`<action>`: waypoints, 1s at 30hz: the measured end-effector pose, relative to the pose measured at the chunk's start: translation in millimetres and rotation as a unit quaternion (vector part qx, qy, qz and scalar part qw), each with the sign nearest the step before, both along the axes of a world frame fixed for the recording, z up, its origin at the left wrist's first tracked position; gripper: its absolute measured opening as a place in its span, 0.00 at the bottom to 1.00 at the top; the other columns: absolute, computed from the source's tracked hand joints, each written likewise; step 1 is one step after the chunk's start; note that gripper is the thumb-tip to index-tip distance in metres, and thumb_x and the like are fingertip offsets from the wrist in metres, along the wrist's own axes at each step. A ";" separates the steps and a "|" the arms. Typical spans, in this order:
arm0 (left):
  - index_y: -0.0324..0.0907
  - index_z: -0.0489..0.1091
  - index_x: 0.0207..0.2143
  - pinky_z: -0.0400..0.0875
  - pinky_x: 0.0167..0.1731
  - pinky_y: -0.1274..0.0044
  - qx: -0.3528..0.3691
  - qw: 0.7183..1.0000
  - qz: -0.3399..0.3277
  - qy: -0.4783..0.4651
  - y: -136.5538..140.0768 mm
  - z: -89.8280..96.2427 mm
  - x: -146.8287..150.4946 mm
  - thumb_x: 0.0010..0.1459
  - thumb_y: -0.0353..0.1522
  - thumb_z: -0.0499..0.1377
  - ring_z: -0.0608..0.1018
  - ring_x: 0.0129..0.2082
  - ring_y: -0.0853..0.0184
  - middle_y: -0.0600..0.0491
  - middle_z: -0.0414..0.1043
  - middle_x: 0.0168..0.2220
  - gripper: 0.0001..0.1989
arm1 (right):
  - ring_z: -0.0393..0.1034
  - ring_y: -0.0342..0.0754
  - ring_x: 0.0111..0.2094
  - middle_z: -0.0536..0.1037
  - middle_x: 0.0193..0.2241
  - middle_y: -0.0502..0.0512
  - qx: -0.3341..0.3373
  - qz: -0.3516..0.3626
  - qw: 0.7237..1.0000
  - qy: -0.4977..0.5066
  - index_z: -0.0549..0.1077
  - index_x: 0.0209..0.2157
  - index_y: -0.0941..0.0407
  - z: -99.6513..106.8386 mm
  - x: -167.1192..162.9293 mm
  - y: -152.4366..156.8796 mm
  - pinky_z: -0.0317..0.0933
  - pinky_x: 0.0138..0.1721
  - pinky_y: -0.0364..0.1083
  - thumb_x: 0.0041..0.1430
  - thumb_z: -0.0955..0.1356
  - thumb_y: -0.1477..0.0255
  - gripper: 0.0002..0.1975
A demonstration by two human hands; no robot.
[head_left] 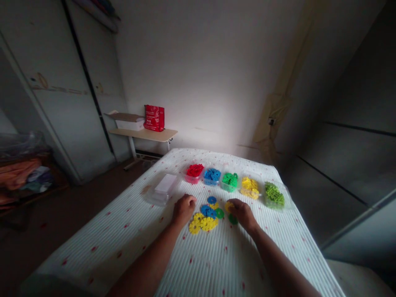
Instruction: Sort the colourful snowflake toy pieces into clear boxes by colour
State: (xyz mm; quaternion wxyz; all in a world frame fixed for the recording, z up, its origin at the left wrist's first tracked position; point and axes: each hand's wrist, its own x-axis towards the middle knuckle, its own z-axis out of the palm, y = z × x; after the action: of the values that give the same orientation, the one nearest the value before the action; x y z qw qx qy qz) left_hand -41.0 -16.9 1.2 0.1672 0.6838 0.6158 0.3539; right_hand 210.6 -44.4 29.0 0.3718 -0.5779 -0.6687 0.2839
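Observation:
My right hand pinches a yellow notched plastic disc at its edge. A green disc lies on the bed just below those fingers. To the left, my left hand is curled closed beside the loose pile; whatever is inside its fingers, if anything, is hidden. Between the hands lie several yellow discs, a few blue discs and another green disc, partly overlapping. One blue disc sits at the pile's far end, touching a yellow one.
Clear tubs line up beyond the hands, holding red pieces, blue pieces, green pieces, yellow pieces and light-green pieces. A clear lid with a white box lies left. A side table bears a red bag.

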 end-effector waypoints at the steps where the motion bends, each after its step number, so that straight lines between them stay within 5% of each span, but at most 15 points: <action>1: 0.41 0.73 0.30 0.65 0.39 0.79 -0.001 1.000 0.002 0.002 -0.2 0.3 0.2 0.51 0.22 0.52 0.74 0.35 0.70 0.53 0.74 0.33 0.11 | 0.70 0.46 0.30 0.77 0.31 0.55 -0.002 0.008 1.000 -0.023 0.74 0.37 0.59 3.3 -3.5 2.4 0.63 0.31 0.44 0.50 0.63 0.74 0.13; 7: 0.41 0.72 0.30 0.65 0.38 0.80 0.001 1.000 -0.006 0.011 -2.4 5.4 1.5 0.52 0.22 0.52 0.74 0.35 0.71 0.53 0.74 0.32 0.11 | 0.71 0.45 0.31 0.79 0.31 0.52 -0.079 0.017 0.987 -0.141 0.76 0.35 0.58 12.4 -38.0 25.7 0.62 0.30 0.40 0.45 0.66 0.80 0.13; 15: 0.41 0.73 0.31 0.64 0.38 0.79 -0.010 1.000 -0.001 0.018 -3.6 7.6 2.1 0.52 0.23 0.52 0.74 0.35 0.70 0.53 0.75 0.33 0.11 | 0.71 0.47 0.35 0.77 0.35 0.55 -0.068 -0.036 0.974 -0.214 0.75 0.36 0.56 8.7 -63.5 36.3 0.60 0.33 0.41 0.43 0.70 0.76 0.14; 30: 0.41 0.73 0.30 0.64 0.39 0.80 -0.003 1.000 -0.009 0.017 -4.2 8.7 2.3 0.53 0.23 0.53 0.75 0.36 0.70 0.53 0.75 0.33 0.10 | 0.66 0.42 0.28 0.75 0.28 0.51 -0.031 -0.061 0.981 -0.184 0.69 0.34 0.58 13.0 -65.7 42.2 0.53 0.26 0.39 0.43 0.67 0.81 0.13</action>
State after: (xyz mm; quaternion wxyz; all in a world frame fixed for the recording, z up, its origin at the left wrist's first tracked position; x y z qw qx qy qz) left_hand -38.7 -21.1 9.8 0.1621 0.6945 0.6139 0.3385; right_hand 144.9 -2.2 42.0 0.2412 -0.6708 -0.6803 0.1703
